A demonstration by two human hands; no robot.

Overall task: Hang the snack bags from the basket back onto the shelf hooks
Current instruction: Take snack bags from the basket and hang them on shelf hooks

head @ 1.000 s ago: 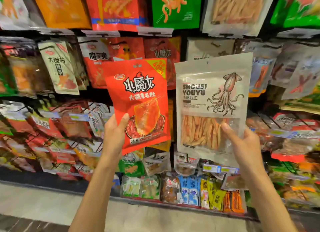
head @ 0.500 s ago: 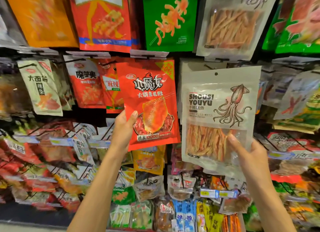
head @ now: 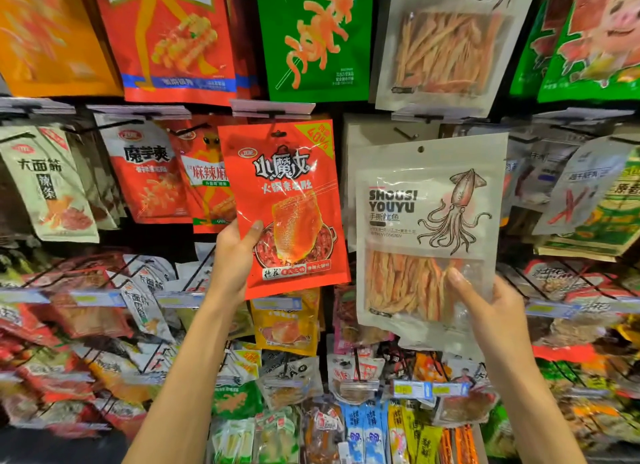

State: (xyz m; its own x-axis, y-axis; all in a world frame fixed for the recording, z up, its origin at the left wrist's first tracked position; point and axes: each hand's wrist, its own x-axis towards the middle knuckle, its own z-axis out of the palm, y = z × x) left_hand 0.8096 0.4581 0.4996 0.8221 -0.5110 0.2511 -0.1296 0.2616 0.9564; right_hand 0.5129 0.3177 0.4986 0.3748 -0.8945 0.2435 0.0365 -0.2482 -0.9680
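Up close at the hook shelf, both arms raised.

- Left hand grips a red snack bag at its lower left edge. Thumb lies across the front, fingers are hidden behind.
- Right hand grips a pale squid bag at its lower right corner, thumb on the clear window.
- Both bags are upright, fronts toward me, side by side with a narrow gap between.
- Red snack bag's top edge sits just under a clear price-tag holder. I cannot tell whether its hang hole has met a hook.
- Pale squid bag's hang hole shows free. It is lower than a black hook that stands out against a pale pack hanging behind.

Around and in the way:
- Row above holds an orange bag, a green bag and a windowed squid pack. Their bottoms hang down to the tag holders.
- Left of the red snack bag, red packs overlap one another. Further left hangs a white pack.
- A yellow bag hangs just below the red snack bag, partly covered by it.
- Far right is crowded with blurred packs.
- Lower rows are tightly packed, with wire hooks tipped by price tags.
- Small packets stand in a row at the bottom.

Shop light glares off the foil fronts. The backing between rows is dark.
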